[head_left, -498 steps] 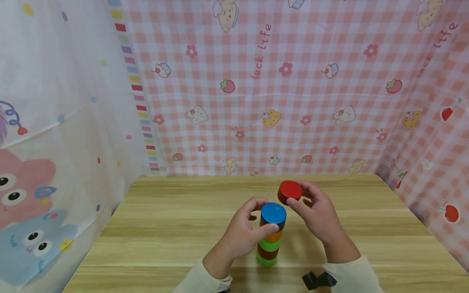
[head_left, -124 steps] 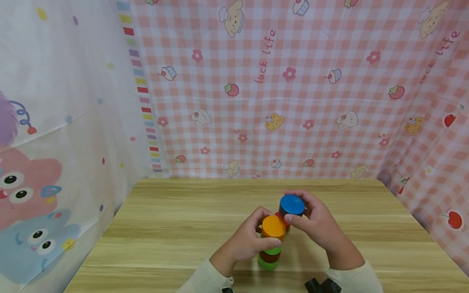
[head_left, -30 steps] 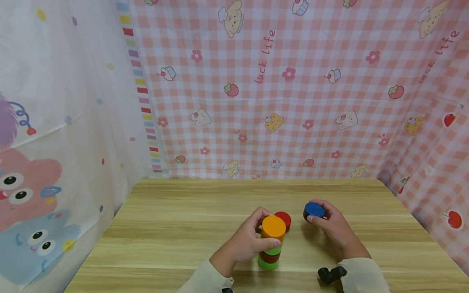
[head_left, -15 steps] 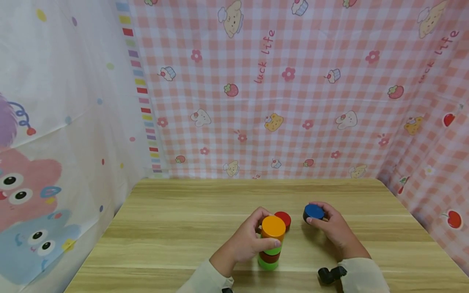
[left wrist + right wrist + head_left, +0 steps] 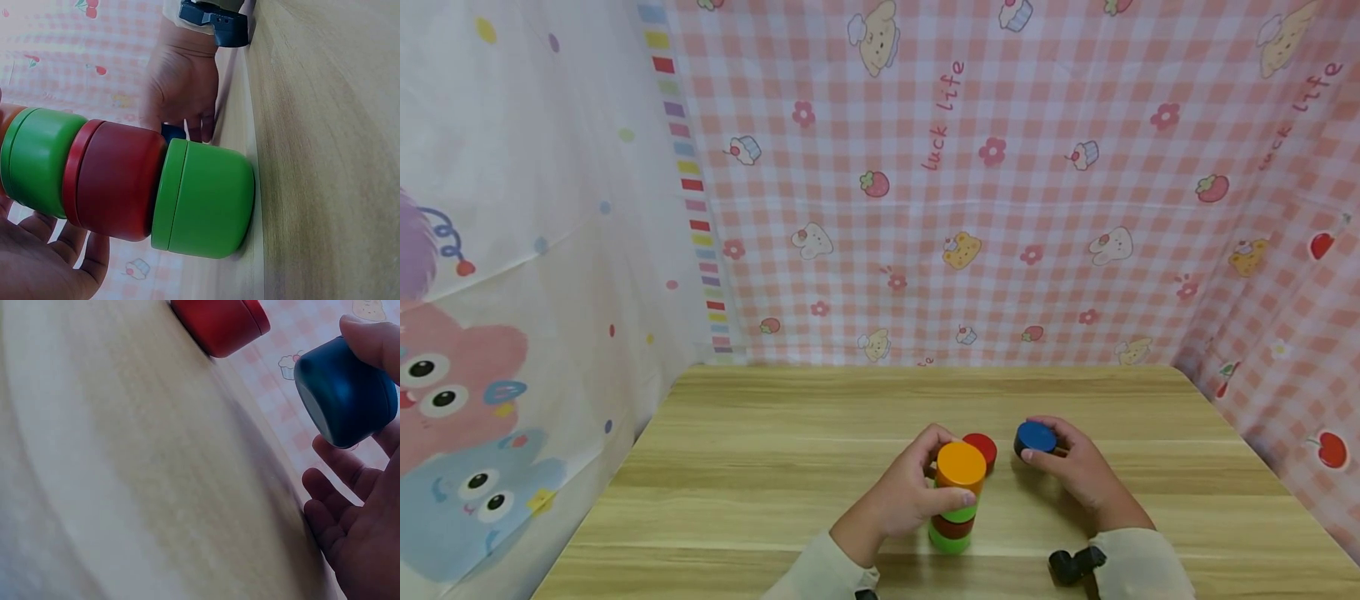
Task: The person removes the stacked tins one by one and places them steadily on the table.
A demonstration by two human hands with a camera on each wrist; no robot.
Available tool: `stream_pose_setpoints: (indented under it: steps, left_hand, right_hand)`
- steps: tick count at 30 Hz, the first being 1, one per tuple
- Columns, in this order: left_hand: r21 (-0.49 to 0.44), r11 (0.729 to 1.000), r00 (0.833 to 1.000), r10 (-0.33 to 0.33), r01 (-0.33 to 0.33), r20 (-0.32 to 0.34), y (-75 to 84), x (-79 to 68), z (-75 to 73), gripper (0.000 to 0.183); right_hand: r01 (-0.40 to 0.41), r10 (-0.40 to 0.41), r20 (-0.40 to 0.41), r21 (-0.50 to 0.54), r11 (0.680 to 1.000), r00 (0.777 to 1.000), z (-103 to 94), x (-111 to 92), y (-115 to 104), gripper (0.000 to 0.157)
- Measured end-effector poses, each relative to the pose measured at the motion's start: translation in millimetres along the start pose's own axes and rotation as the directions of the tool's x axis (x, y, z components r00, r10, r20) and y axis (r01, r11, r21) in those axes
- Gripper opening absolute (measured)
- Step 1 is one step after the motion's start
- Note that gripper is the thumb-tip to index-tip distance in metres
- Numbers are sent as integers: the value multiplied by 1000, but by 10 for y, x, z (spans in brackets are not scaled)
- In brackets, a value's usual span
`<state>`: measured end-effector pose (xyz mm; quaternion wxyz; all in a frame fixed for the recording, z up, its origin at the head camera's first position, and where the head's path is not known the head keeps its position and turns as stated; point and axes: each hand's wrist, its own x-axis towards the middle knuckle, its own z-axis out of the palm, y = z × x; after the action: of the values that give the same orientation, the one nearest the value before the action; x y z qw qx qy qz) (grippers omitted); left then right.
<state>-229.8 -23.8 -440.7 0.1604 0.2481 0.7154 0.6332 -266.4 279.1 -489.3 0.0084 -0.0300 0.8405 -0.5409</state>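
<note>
A stack of small round lidded tins stands upright on the table. From the top down come an orange tin (image 5: 961, 463), a green tin (image 5: 44, 159), a dark red tin (image 5: 122, 178) and a green bottom tin (image 5: 203, 197). My left hand (image 5: 898, 492) grips the stack near its top, thumb in front and fingers behind. Just behind the stack a bright red tin (image 5: 981, 452) sits on the table. To the right, my right hand (image 5: 1078, 471) pinches a blue tin (image 5: 344, 390) between thumb and fingers; its tilted underside shows above the tabletop.
The wooden table (image 5: 775, 442) reaches back to a pink checked curtain (image 5: 910, 275). A white cartoon curtain (image 5: 587, 250) hangs at the left. Black wrist devices (image 5: 1075, 567) sit at the cuffs.
Earlier the right hand held the red tin beside the blue-topped stack. The red tin now stands behind the stack; the blue one has been lifted off, lowered rightward and lately shifted slightly left.
</note>
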Motion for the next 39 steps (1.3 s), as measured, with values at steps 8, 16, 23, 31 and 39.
stream_pose_setpoints:
  steps: [8, 16, 23, 31, 39]
  left_hand:
    - [2, 1000, 1000, -3, 3, -4, 9, 3, -1, 44]
    - [-2, 1000, 1000, 2, -2, 0, 16, -1, 3, 44]
    - [-6, 1000, 1000, 9, -9, 6, 6, 2, -1, 45]
    - [6, 1000, 1000, 9, -9, 4, 3, 3, 0, 45]
    - [9, 1000, 1000, -3, 3, 0, 4, 3, 3, 45]
  right_hand:
    - [7, -7, 13, -28, 1000, 1000, 25, 7, 13, 64]
    - [9, -7, 24, -91, 996, 1000, 24, 15, 27, 65]
    - [36, -29, 44, -159, 987, 999, 38, 23, 42, 67]
    - [21, -12, 49, -192, 981, 999, 55, 16, 25, 68]
    - [3, 7, 45, -226, 974, 999, 55, 26, 22, 69]
